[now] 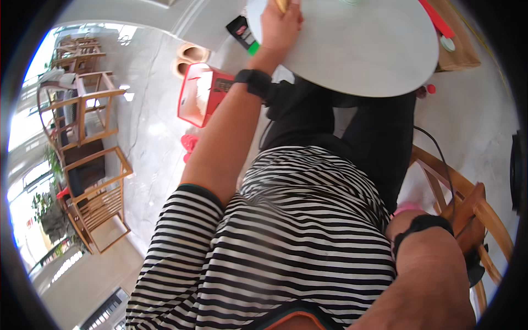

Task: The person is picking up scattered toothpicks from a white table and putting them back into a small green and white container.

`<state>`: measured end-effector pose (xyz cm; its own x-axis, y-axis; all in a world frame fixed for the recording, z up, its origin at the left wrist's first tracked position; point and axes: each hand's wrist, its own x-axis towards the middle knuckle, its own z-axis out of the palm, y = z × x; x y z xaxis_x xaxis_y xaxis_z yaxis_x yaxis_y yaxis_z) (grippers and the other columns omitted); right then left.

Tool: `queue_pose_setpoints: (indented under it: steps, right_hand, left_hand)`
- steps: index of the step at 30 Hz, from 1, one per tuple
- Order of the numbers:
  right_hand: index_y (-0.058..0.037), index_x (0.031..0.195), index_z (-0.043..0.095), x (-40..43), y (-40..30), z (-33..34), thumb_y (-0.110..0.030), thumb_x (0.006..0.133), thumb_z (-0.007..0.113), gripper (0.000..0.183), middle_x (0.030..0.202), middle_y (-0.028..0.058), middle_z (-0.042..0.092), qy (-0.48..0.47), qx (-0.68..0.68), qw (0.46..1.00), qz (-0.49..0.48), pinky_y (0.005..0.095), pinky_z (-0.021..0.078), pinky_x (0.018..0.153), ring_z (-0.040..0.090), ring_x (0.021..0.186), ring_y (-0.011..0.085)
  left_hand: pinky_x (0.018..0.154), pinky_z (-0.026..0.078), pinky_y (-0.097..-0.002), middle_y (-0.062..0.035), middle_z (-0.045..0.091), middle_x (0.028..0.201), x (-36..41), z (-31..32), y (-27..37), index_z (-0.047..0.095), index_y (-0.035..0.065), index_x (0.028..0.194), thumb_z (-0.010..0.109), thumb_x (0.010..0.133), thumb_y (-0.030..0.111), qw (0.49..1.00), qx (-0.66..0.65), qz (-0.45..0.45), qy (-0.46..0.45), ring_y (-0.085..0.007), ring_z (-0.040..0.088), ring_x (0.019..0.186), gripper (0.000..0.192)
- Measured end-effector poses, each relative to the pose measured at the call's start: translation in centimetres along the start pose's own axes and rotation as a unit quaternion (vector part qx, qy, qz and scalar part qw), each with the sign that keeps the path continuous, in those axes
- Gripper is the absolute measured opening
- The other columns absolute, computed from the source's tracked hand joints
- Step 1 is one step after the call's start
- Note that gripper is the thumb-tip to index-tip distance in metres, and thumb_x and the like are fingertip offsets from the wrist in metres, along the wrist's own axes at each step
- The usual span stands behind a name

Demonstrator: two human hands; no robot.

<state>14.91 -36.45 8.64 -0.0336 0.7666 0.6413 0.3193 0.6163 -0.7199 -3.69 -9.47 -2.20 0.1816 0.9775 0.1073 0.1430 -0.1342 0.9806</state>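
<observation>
My left hand point(282, 33) is at the left rim of a round white table point(363, 53). Its fingers are curled around a tan, elongated thing point(282, 5), cut off by the top of the picture. Just left of this hand is a black packet with a green end point(244, 35), bearing writing. Down at my hip, beside the wooden chair point(462, 206), is my right hand point(404, 222). Its fingers are hidden behind my body and wrist. Something pink point(407, 207) shows right by it, too little of it to name.
A red-rimmed bag point(194, 99) stands on the floor to the left, near beige shoes point(192, 53) and pink footwear point(189, 142). Right of the table lies a brown paper bag point(462, 53). A black cable point(439, 148) runs past my leg. Wooden chairs point(99, 177) stand far left.
</observation>
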Motion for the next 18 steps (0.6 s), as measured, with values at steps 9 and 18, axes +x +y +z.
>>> queue_pose_setpoints:
  steps: [9,18]
  right_hand:
    - [-0.0068,0.117,0.049,-1.3,-0.8,-2.1,-0.026,0.085,0.056,0.038,0.111,0.0092,0.055,-0.005,-0.050,0.998,0.036,0.0323,0.0404,0.086,0.052,0.093,0.0170]
    - [-0.0075,0.119,0.048,-2.0,-0.3,-1.3,-0.028,0.085,0.056,0.040,0.112,0.0096,0.055,-0.021,-0.036,0.998,0.045,0.0325,0.0399,0.088,0.052,0.095,0.0173]
  left_hand:
    - [0.054,0.048,-0.0330,-0.0115,0.057,0.061,0.8,1.0,-0.6,0.047,-0.0003,0.090,0.055,0.089,0.017,0.998,0.029,0.042,0.025,-0.0206,0.059,0.054,0.019]
    - [0.053,0.046,-0.0357,-0.0137,0.056,0.060,1.1,0.5,-1.1,0.045,-0.0004,0.089,0.054,0.088,0.016,0.998,0.020,0.049,0.024,-0.0256,0.059,0.054,0.019]
